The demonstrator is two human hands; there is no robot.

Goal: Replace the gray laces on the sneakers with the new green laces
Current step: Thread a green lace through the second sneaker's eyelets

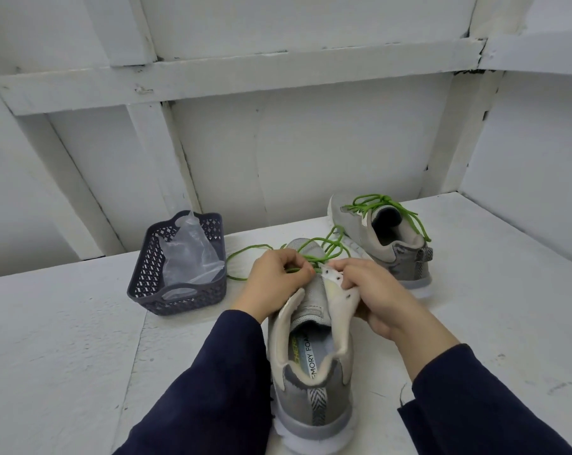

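The far sneaker was laced (green, tied), while the left hand pinched the green lace and the right hand gripped the near sneaker's eyelet flap.

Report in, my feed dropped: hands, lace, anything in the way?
Left hand pinches green lace at eyelets of near sneaker. Right hand grips its eyelet flap. Far sneaker already laced green. Basket off left, not in the way.
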